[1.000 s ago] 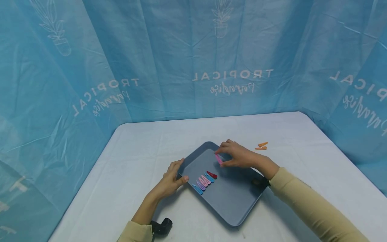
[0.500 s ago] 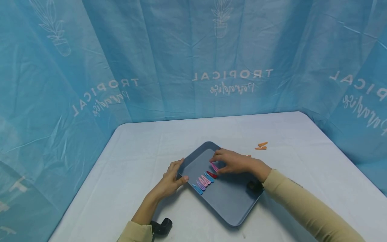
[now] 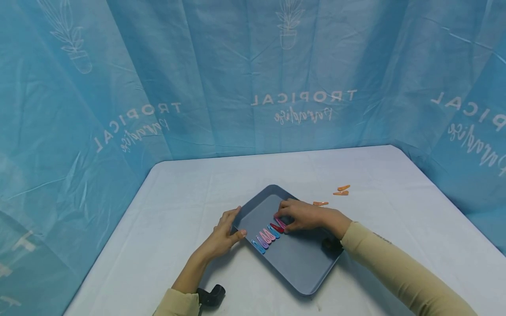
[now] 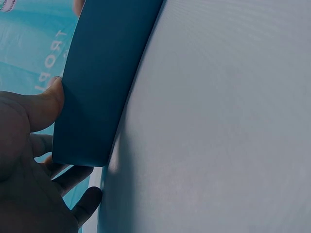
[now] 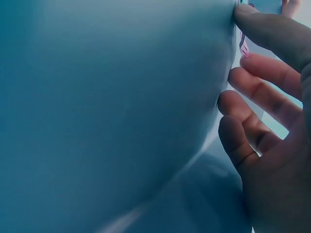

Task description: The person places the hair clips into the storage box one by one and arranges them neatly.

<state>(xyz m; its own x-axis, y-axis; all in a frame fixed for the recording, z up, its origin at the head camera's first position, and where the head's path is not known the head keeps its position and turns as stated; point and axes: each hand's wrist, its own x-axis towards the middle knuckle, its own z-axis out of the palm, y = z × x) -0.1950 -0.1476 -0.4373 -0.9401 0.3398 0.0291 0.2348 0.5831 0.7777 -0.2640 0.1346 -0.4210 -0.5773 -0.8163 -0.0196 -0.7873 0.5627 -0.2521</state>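
Note:
In the head view, a grey-blue rectangular tray [image 3: 302,263] lies turned on the white table. My left hand [image 3: 224,235] holds its left corner; the left wrist view has the thumb [image 4: 51,103] at the rim and fingers spread around the corner. My right hand [image 3: 302,215] reaches over the tray and pinches a magenta-pink snap hair clip [image 3: 280,223] between thumb and fingers, low by the tray floor. That clip sits right beside a red hair clip [image 3: 276,228], at the end of a slanted row with blue [image 3: 258,246], purple [image 3: 262,242] and pink clips [image 3: 269,235].
Beyond the tray's far side, three orange hair clips [image 3: 341,193] lie on the white tablecloth [image 3: 189,188]. A blue printed curtain [image 3: 221,79] hangs around the table. A black wrist device [image 3: 212,296] sticks out by the left sleeve.
My right hand has moved down and toward the row with the magenta-pink clip, ending beside the red one. One orange clip has come out from behind the right hand. The left hand has stayed put.

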